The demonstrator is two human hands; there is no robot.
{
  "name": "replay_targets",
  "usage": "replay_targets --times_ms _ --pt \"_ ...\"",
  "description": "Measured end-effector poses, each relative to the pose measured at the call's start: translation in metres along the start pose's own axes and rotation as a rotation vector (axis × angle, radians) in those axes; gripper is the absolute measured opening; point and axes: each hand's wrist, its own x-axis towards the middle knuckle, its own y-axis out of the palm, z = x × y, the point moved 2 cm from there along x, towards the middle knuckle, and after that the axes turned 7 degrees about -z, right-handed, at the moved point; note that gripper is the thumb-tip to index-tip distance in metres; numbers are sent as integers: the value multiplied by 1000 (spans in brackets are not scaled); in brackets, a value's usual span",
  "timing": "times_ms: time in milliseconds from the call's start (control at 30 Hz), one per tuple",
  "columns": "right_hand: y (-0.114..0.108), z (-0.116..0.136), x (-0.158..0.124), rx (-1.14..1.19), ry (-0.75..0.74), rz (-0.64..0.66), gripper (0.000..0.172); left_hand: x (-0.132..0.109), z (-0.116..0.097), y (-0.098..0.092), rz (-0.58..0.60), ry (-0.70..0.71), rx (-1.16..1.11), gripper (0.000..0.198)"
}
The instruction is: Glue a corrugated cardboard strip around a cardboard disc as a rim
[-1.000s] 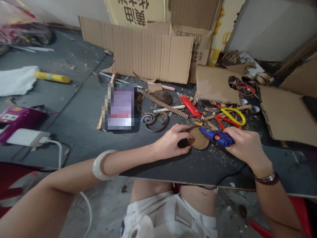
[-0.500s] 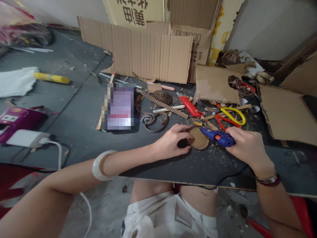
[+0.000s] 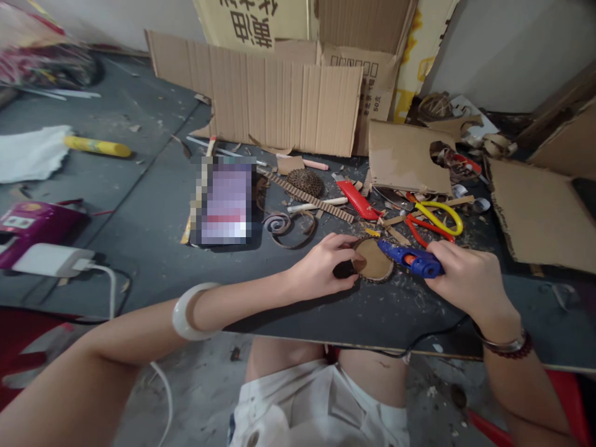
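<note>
A round cardboard disc (image 3: 374, 261) with a corrugated rim lies on the dark table near its front edge. My left hand (image 3: 326, 264) grips the disc's left side, thumb and fingers closed around the rim. My right hand (image 3: 465, 273) is wrapped around a blue hot glue gun (image 3: 414, 259), its nozzle at the disc's upper right edge. Whether the nozzle touches the rim I cannot tell. Just behind lie a red utility knife (image 3: 357, 198) and scissors with yellow and red handles (image 3: 440, 217).
A coiled corrugated piece (image 3: 305, 184), a cardboard strip (image 3: 321, 202) and curled strips (image 3: 288, 228) lie behind my left hand. A pixelated phone (image 3: 226, 202) stands to their left. Cardboard sheets (image 3: 279, 99) lean at the back. A purple power strip (image 3: 40, 226) sits far left.
My right hand and the glue gun have shifted very slightly to the right. My left hand and the disc look unmoved.
</note>
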Motion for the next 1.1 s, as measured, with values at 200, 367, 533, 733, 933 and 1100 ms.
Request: replay_targets --times_ms 200,367,533,733,933,1100 --pt "2 -3 -3 138 48 73 29 0 0 0 -9 9 3 24" --pt "1 -2 -1 227 67 108 29 0 -1 0 -7 18 16 24" --pt "-1 1 0 145 45 146 25 0 -1 0 -6 13 22 24" --pt "-10 6 0 15 -31 127 21 -1 1 2 -20 20 19 25" --pt "-18 13 8 -100 -82 193 14 -1 2 3 -42 30 7 24" --pt "-23 16 12 -157 -66 263 12 -1 4 5 -55 19 3 30"
